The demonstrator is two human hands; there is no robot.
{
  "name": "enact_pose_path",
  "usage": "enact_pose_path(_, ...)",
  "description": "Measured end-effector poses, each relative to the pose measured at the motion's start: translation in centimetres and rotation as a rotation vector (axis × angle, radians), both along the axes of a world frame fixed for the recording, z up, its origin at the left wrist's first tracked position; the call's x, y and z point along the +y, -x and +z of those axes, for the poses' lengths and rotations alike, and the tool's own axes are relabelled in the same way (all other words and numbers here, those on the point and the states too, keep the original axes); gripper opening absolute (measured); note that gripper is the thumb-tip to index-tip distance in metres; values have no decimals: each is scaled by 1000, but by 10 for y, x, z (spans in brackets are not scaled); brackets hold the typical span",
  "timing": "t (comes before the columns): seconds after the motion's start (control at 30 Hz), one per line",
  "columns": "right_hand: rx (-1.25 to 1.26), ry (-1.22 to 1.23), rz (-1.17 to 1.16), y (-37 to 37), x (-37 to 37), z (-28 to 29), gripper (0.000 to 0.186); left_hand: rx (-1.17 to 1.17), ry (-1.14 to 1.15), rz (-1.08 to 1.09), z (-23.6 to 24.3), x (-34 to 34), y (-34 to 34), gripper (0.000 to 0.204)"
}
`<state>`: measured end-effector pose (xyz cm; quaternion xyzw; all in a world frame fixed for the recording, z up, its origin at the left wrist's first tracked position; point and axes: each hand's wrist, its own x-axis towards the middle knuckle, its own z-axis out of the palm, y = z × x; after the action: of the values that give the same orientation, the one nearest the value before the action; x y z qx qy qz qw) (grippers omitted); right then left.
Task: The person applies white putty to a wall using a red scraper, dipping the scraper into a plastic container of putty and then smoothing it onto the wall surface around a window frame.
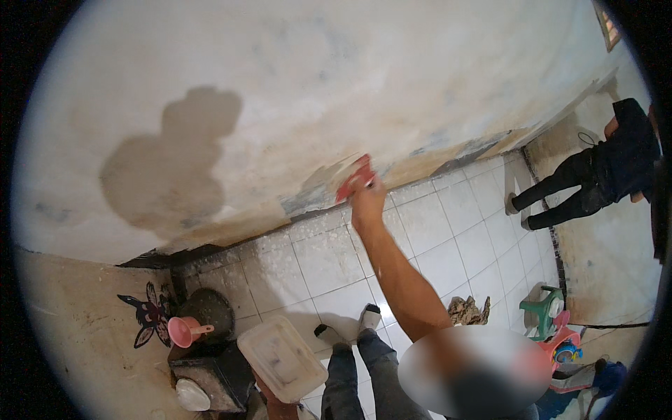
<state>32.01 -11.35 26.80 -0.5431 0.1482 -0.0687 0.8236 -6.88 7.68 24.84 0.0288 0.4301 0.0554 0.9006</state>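
Two hands (368, 198), held red scraper (355, 178), held tub (283, 359)

The right hand (367, 199) holds a red scraper (357, 175) at the wall (301, 105).

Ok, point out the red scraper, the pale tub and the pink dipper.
Red scraper (355, 176): head view, flat red face.
Pale tub (304, 348): head view, right rim.
Pink dipper (183, 332): head view, bowl.

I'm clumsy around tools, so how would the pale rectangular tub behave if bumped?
The tub might tilt easily, as it seems propped up by the left arm. Its crisp rounded corners suggest it's fairly stiff; its shallow form, probably light.
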Motion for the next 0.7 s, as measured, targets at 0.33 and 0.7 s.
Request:
enact_pose_path(0.33, -470, 877, 108, -18, 80, 57, 20, -142, -770, -332, 15, -30, -18, 66)
enact_pose_path(0.7, -260, 884, -168, 10, 47, -5, 8, -149, -278, -118, -34, 4, 9, 62)
